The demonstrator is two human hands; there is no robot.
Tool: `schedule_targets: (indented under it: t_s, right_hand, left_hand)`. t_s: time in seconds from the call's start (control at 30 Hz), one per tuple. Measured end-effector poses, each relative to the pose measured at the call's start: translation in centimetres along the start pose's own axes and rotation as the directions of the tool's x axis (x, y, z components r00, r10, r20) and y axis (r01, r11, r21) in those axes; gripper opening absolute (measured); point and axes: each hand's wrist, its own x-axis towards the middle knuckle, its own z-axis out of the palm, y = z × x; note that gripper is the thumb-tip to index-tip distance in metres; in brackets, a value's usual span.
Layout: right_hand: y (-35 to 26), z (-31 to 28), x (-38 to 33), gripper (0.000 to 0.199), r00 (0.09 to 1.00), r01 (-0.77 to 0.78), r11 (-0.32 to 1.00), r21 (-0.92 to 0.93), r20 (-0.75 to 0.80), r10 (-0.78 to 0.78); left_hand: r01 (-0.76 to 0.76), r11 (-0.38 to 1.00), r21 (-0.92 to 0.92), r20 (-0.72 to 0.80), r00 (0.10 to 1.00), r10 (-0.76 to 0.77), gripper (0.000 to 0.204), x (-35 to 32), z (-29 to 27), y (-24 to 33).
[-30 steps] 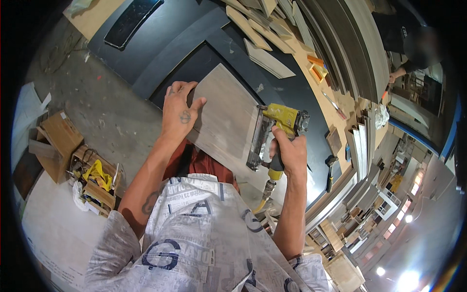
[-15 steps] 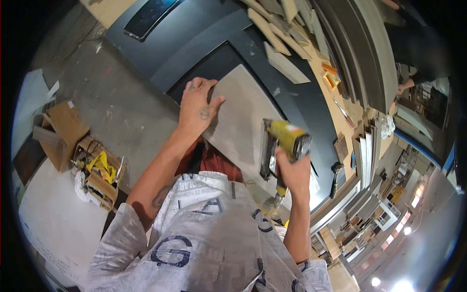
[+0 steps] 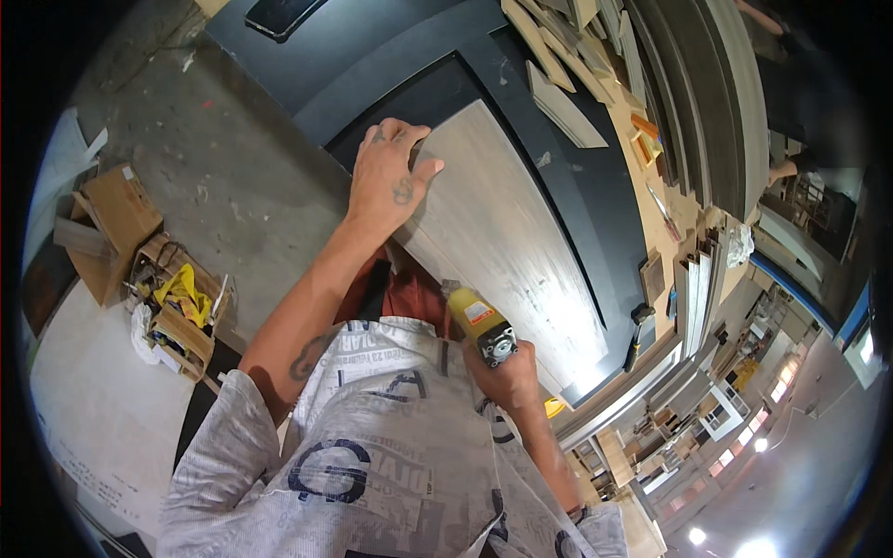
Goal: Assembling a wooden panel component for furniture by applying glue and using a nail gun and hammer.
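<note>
A grey-brown wooden panel [image 3: 502, 223] lies on a dark recessed board [image 3: 595, 214] in front of me. My left hand [image 3: 391, 177] rests at the panel's far left edge, fingers slightly bent and thumb spread apart, the tips touching the edge. In my right hand [image 3: 507, 372] is a yellow and black nail gun [image 3: 476, 316], with the fingers wrapped round its handle. The gun's nose is at the panel's near left edge; whether it touches the wood I cannot tell. Its magazine is mostly hidden behind the body and hand.
A phone [image 3: 279, 14] lies on the board's far left. Wood offcuts [image 3: 563, 107] pile up at the far right, near an orange tape-like item [image 3: 645, 139]. A hammer [image 3: 637, 330] lies to the right. Cardboard boxes [image 3: 116, 219] stand at left. Another person's hand [image 3: 784, 170] shows at far right.
The nail gun in my right hand has moved left and nearer to me, from over the panel's right part to its near left edge. My left hand stays at the panel.
</note>
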Motion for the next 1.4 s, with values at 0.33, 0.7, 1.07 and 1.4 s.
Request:
schedule_targets:
  t_s: [0.33, 0.7, 1.07, 1.4]
  right_hand:
    - [-1.1, 0.1, -0.1, 0.026, 0.998, 0.025, 1.000, -0.003, -0.052, -0.025]
    - [-5.4, -3.3, 3.2, 0.032, 0.984, -0.116, 0.971, 0.208, -0.107, 0.141]
    - [-11.8, -9.1, 14.9, 0.024, 0.987, 0.003, 0.966, 0.258, -0.156, 0.039]
    - [-12.3, -9.1, 15.3, 0.023, 0.988, 0.001, 0.973, 0.232, -0.149, 0.034]
  left_hand:
    - [0.033, 0.999, -0.037, 0.010, 0.999, -0.033, 0.042, -0.1, 0.0, 0.3]
    - [-0.010, 0.999, -0.051, 0.000, 1.000, 0.011, 0.045, 0.0, -0.9, 0.0]
    - [0.039, 0.994, -0.104, 0.059, 0.998, -0.033, 0.046, -0.1, -1.3, 0.8]
    - [0.036, 0.994, -0.104, 0.067, 0.997, -0.029, 0.045, 0.2, -1.4, 0.7]
